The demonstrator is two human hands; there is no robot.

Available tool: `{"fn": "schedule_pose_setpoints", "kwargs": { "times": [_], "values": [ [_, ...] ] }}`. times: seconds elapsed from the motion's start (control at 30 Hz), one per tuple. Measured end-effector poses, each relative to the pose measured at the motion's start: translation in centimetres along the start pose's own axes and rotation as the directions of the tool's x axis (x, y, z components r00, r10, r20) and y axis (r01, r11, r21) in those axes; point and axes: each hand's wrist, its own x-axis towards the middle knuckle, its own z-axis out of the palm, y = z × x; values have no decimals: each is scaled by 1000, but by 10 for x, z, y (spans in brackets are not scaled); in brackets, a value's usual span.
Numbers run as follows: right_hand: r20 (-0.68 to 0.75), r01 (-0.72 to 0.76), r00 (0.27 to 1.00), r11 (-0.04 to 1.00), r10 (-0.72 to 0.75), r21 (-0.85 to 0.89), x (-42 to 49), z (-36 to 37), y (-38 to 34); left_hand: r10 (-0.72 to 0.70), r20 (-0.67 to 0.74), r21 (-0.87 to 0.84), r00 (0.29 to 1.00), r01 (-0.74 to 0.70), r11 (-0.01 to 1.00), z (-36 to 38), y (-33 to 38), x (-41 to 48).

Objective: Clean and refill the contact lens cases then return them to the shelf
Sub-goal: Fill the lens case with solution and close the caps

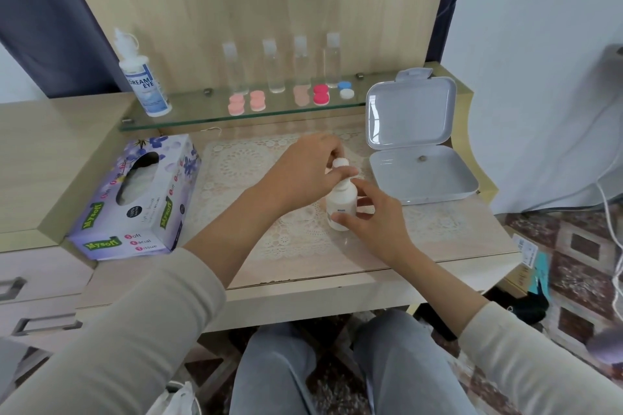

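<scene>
We hold the small white bottle (341,204) upright at mid-tabletop: left hand (303,172) curled round its cap (339,163), right hand (376,214) gripping its body. The lens cases (257,100) sit along the glass shelf (188,115) front edge.

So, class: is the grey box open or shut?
Open: the box has its lid tilted up behind the base, inside showing.
</scene>
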Motion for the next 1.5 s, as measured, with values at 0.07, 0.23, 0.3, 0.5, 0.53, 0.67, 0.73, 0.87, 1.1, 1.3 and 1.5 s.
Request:
{"fn": "schedule_pose_setpoints", "kwargs": {
  "times": [0.07,0.23,0.3,0.5,0.53,0.67,0.73,0.87,1.1,1.3,1.5],
  "values": [
    [-1,8,1000,1000,-8,-17,-1,1,1,-39,-62,150,997,48,987,3,2,-1],
    [-14,-4,1000,1000,4,-25,-2,1,6,-164,-262,-76,951,149,986,-2,-8,-8],
    [-4,-15,1000,1000,15,-3,-2,1,7,-240,-299,-181,924,192,964,-6,-21,-17],
    [11,-34,999,997,34,65,-3,3,8,-434,-201,-163,878,407,899,2,-81,-69],
    [6,-34,999,997,34,66,-3,4,7,-470,-189,-150,862,448,881,5,-90,-78],
    [6,-41,999,997,41,72,-3,3,7,-539,-164,-139,826,521,842,14,-114,-99],
    [12,-41,999,997,41,68,-2,2,5,-536,-174,-150,826,515,844,16,-117,-102],
    [13,6,1000,999,-5,-35,3,-3,1,-400,-322,-13,858,419,908,21,-114,-99],
    [206,186,973,881,-104,-435,24,-13,-6,-160,-202,-12,966,161,987,44,-87,-85],
    [402,361,910,678,-104,-641,37,-12,-12,-227,-143,-17,963,226,974,58,-93,-82],
    [507,474,858,497,-76,-727,48,-4,-26,-251,-213,-128,944,228,965,63,-98,-83]
  ]
}}
